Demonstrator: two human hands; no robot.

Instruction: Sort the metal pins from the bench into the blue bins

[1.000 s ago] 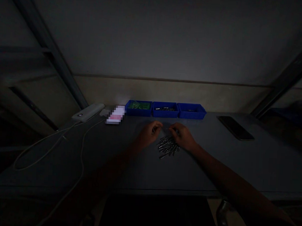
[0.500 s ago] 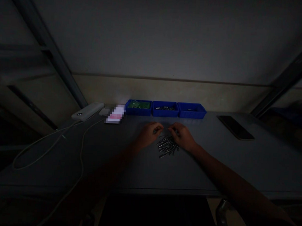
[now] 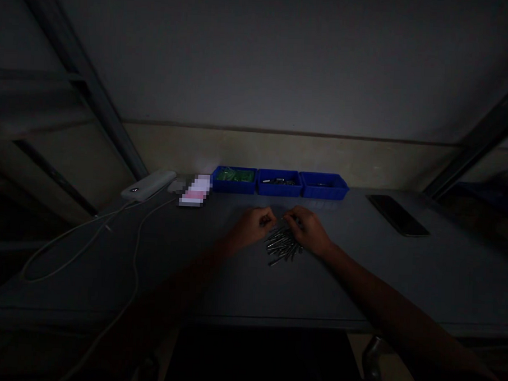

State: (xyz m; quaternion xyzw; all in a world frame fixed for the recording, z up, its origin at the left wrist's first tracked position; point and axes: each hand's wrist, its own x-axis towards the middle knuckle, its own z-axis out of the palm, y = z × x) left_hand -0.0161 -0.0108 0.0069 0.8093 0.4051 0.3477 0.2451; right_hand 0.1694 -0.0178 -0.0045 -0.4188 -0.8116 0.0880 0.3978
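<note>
A pile of several small metal pins (image 3: 282,246) lies on the grey table (image 3: 233,279) in dim light. My left hand (image 3: 254,226) rests just left of the pile with its fingers curled at the far end. My right hand (image 3: 309,229) lies over the pile's right side, fingertips meeting the left hand's near a pin. The fingers pinch something small between them; it is too dark to make out what.
Three blue bins (image 3: 279,183) stand in a row at the table's back; the left one holds green pieces. A white power bank (image 3: 148,185) with trailing cables lies at the back left, a dark phone (image 3: 398,215) at the right. A blurred card (image 3: 195,191) sits beside the bins.
Both hands have drawn slightly closer together over the far end of the pin pile. The view has shifted a little; the bins and phone stay put.
</note>
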